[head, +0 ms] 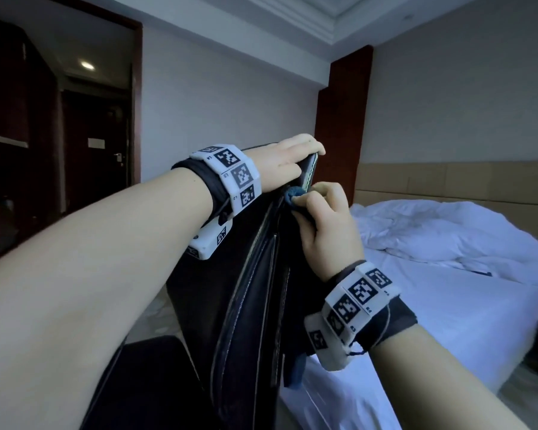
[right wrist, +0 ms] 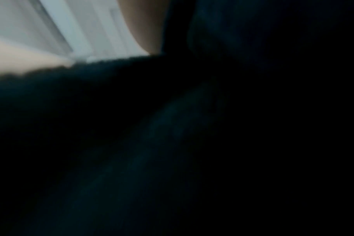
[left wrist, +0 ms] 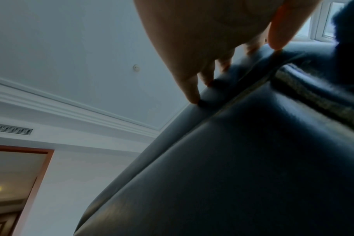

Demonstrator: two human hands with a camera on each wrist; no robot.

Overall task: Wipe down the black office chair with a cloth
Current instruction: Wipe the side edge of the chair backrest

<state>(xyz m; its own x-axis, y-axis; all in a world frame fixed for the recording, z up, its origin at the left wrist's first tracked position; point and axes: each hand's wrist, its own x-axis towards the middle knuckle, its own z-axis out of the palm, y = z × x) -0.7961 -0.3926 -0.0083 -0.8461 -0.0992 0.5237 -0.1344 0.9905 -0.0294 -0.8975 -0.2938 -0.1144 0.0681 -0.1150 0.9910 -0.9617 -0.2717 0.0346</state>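
The black office chair [head: 246,274] fills the middle of the head view, its leather backrest seen edge-on. My left hand [head: 289,161] grips the top edge of the backrest, fingers curled over it. Just below, my right hand [head: 323,218] holds a bunched blue cloth [head: 294,197] against the backrest's upper side; a tail of the cloth [head: 295,372] hangs lower down. In the left wrist view my fingertips [left wrist: 194,99] press on the chair's padded rim [left wrist: 243,159], with the blue cloth [left wrist: 347,24] at the top right. The right wrist view is almost wholly dark, blocked by the cloth [right wrist: 111,95].
A bed with rumpled white sheets [head: 432,274] lies directly right of the chair, against a tan headboard [head: 463,181]. A dark doorway and wooden door [head: 100,144] stand at the left. The chair's seat [head: 143,373] is at the lower left.
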